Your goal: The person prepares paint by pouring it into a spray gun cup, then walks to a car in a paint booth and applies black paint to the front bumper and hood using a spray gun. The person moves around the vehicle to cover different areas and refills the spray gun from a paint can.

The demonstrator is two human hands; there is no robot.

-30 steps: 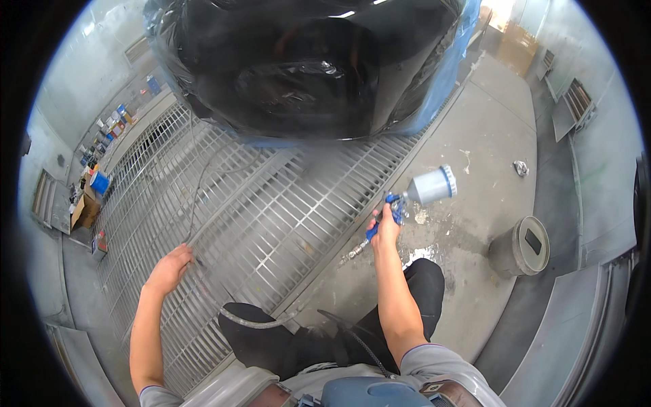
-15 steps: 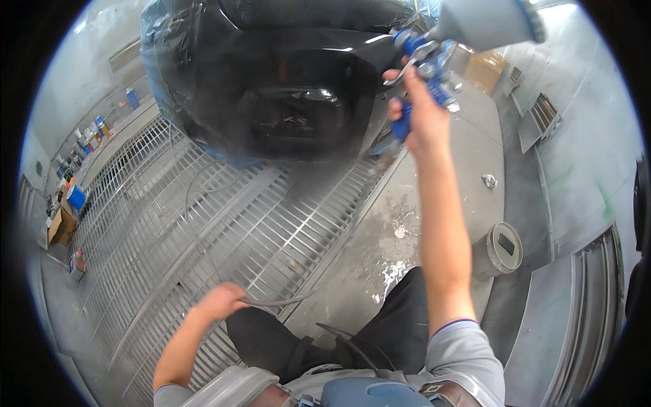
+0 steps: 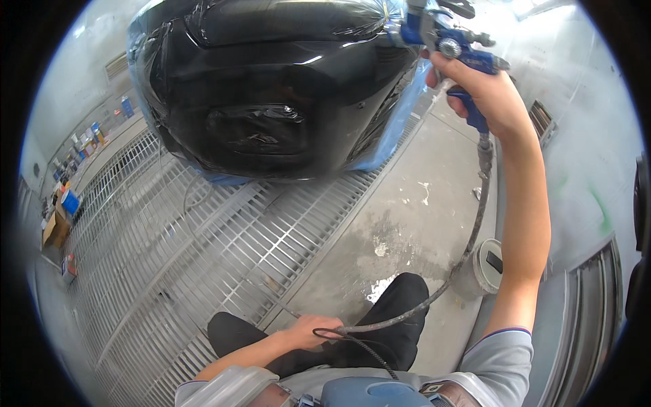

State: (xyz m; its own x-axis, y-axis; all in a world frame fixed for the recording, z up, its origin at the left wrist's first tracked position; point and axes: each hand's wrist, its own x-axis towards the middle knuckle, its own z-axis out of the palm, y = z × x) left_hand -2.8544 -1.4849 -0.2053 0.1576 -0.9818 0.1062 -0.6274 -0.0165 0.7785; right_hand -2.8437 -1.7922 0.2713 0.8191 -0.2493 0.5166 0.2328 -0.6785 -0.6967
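In the upper right, my right hand (image 3: 485, 95) is closed on a blue and silver spray gun (image 3: 451, 34), held up beside a black vehicle bumper (image 3: 285, 85) wrapped round with clear and blue masking film (image 3: 400, 115). The gun's upper part runs out of the top of the view. A grey hose (image 3: 475, 224) hangs from its handle and curves down to my left hand (image 3: 315, 331), which is closed on it low in the middle, over my dark trousers. A thinner black braided line (image 3: 366, 353) loops beside that hand.
A steel floor grate (image 3: 230, 244) lies beside grey, paint-spotted floor (image 3: 366, 251). A metal bucket (image 3: 475, 278) stands at the right. Along the left wall are cans and bottles (image 3: 88, 142), a blue bucket (image 3: 70, 201) and a cardboard box (image 3: 55, 230). Pale booth walls (image 3: 590, 122) enclose the space.
My right hand has raised the spray gun up and to the right. My left hand has moved down and right with the hose, toward the middle. More of the bumper shows.
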